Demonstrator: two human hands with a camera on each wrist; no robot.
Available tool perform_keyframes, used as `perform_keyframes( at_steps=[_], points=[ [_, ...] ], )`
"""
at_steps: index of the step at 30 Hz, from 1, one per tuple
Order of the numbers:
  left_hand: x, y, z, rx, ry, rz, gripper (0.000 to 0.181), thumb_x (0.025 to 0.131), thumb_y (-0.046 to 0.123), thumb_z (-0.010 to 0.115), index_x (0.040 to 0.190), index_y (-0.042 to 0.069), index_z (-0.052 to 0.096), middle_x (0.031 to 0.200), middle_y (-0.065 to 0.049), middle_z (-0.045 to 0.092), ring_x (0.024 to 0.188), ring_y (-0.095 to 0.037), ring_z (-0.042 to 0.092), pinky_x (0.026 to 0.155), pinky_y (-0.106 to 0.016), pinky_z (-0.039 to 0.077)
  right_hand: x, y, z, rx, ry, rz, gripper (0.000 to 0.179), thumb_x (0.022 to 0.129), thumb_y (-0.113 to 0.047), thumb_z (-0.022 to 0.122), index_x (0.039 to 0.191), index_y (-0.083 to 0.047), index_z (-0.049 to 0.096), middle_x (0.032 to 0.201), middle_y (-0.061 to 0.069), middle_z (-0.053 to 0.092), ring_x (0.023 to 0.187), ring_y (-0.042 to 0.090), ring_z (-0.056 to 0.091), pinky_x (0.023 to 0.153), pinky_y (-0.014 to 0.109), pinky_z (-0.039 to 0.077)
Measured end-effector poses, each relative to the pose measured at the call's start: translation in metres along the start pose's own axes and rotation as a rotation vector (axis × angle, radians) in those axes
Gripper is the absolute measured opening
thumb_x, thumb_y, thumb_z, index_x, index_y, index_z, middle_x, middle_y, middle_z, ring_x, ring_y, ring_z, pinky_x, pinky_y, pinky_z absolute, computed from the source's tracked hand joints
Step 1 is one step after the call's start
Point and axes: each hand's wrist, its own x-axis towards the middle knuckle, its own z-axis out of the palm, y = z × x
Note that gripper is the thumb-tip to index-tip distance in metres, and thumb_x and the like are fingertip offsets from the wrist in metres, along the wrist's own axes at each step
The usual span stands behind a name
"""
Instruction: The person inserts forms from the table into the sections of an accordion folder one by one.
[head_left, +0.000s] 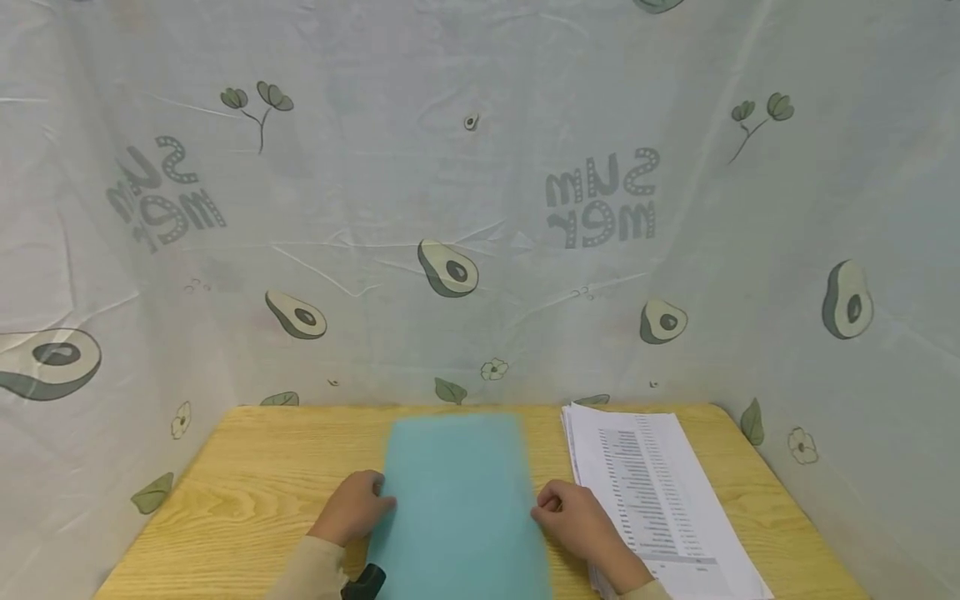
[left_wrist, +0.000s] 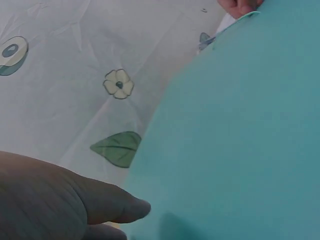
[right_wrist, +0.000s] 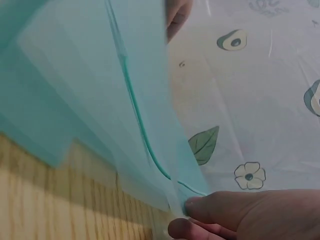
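A teal plastic folder point(head_left: 459, 500) is held up over the wooden table, in front of me, its broad face toward the head camera. My left hand point(head_left: 352, 507) grips its left edge, with the thumb lying on the near face; part of the fingers is hidden behind. On the opposite edge, my right hand point(head_left: 576, 521) pinches the folder between thumb and fingers. From the right wrist view, several translucent layers point(right_wrist: 90, 85) fan apart beneath, and a darker green line point(right_wrist: 142, 135) curves along one toward the right fingertips point(right_wrist: 197, 207).
A stack of printed papers point(head_left: 660, 492) lies on the table's right side, partly under my right forearm. The wooden table point(head_left: 277, 454) meets a pale curtain point(head_left: 375, 192) with avocado prints at the back and sides. A black device point(head_left: 363, 582) sits at my left wrist.
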Motion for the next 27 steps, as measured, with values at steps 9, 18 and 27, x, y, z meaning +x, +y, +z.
perform_keyframes(
  at_steps=[9,18,27],
  points=[
    [0.001,0.018,0.007,-0.025,0.059,0.047,0.051,0.095,0.021,0.073,0.135,-0.009,0.059,0.129,-0.028,0.062,0.122,-0.045,0.059,0.098,-0.059,0.049,0.009,0.002,-0.003,0.083,0.095,0.081,0.006,0.093,-0.016,0.075,0.092,-0.011,0.071,0.081,-0.005,0.065,0.073,0.010,0.056,0.065,0.026,0.047],
    [-0.026,0.082,0.039,-0.154,-0.054,0.403,0.036,0.099,0.031,0.069,0.125,0.007,0.071,0.117,-0.009,0.072,0.101,-0.025,0.069,0.085,-0.044,0.056,0.011,0.001,-0.009,0.196,0.099,0.096,0.010,0.093,-0.018,0.074,0.089,-0.009,0.071,0.073,-0.003,0.064,0.064,0.012,0.054,0.058,0.025,0.044],
    [-0.039,0.135,0.085,0.037,-0.029,0.331,0.062,0.086,0.059,0.075,0.116,0.005,0.075,0.105,-0.008,0.071,0.089,-0.026,0.068,0.072,-0.044,0.056,0.011,0.000,-0.015,0.436,0.027,0.128,0.018,0.097,-0.019,0.071,0.091,-0.002,0.068,0.066,0.002,0.065,0.054,0.014,0.057,0.050,0.023,0.043]
  ],
)
